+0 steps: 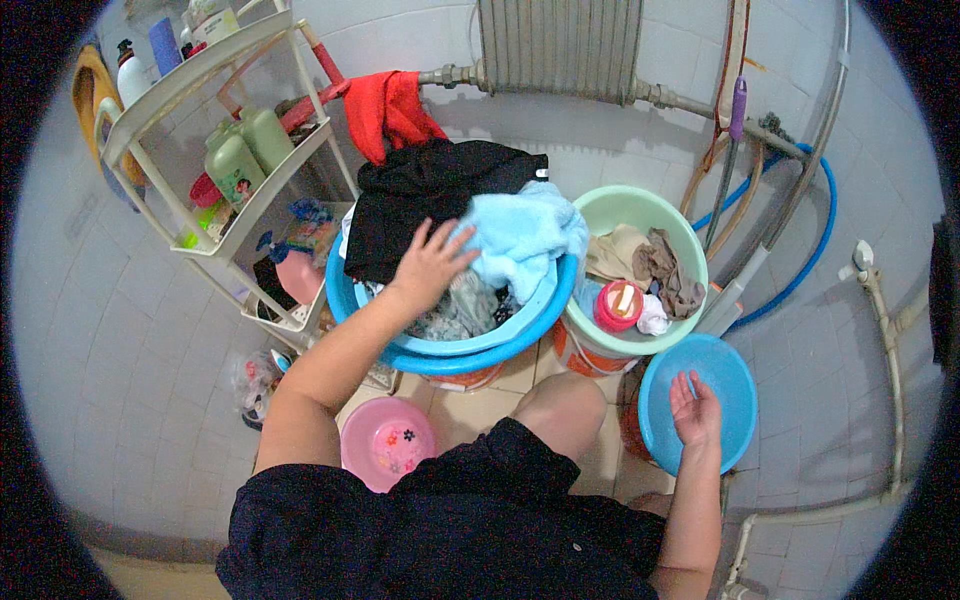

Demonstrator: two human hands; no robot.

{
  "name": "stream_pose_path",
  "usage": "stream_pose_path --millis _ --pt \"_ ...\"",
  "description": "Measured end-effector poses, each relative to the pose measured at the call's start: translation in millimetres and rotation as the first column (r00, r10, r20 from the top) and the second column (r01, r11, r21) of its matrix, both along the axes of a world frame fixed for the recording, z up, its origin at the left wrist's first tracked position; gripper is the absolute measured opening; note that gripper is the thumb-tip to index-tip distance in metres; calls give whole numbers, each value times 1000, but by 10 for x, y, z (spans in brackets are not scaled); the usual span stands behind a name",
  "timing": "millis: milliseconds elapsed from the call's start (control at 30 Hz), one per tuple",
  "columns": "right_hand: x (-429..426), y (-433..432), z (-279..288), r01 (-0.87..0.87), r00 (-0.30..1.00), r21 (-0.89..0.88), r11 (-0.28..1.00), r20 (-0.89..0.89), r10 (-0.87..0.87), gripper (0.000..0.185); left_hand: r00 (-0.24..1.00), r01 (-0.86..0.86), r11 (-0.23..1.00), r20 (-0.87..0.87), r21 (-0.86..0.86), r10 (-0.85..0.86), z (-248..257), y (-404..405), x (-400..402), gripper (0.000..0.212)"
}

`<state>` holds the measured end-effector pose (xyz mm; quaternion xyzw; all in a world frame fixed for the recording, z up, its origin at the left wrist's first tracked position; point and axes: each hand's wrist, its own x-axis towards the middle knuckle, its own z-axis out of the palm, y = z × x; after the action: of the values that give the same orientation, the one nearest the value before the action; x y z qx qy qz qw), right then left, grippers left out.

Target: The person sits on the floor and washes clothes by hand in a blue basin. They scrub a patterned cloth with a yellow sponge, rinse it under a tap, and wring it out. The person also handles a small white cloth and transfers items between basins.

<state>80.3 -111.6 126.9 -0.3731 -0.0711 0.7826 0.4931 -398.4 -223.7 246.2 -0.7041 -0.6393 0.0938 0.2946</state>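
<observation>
My left hand (431,268) is spread over a heap of laundry, its fingertips at the seam between a black garment (427,187) and a fluffy light blue cloth (517,232). Whether it presses on them is hard to tell. Below it shows a grey patterned fabric (465,311). The heap fills a light blue basin nested in a larger blue basin (450,364). My right hand (696,409) is palm up with nothing in it, over another blue basin (739,397) on the right.
A pale green basin (637,196) holds crumpled clothes and a pink-red tub (619,306). On the floor sits a pink basin (360,442). A white shelf rack (217,251) with bottles stands left. Behind are a red cloth (390,112), a radiator (561,49) and a blue hose (821,225).
</observation>
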Motion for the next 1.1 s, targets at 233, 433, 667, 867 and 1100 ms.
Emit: stream_pose_path --millis 233,433,667,867,1100 --pt "196 3 -108 35 998 -65 997 53 -32 27 997 58 996 43 65 -61 186 -102 -48 57" --pt "416 26 -329 59 997 -80 995 64 -54 25 984 129 954 83 270 -157 340 -339 -9 60" --pt "-583 -299 816 -366 903 313 877 346 253 32 853 -82 835 471 544 -223 1126 -177 149 25" --pt "-1734 -653 1475 -765 633 607 213 650 421 78 425 121 774 672 622 -607 2132 -247 863 26" --pt "-2251 -719 1415 -773 473 590 233 781 -406 44 -461 638 611 868 468 -183 2391 -117 1812 29"
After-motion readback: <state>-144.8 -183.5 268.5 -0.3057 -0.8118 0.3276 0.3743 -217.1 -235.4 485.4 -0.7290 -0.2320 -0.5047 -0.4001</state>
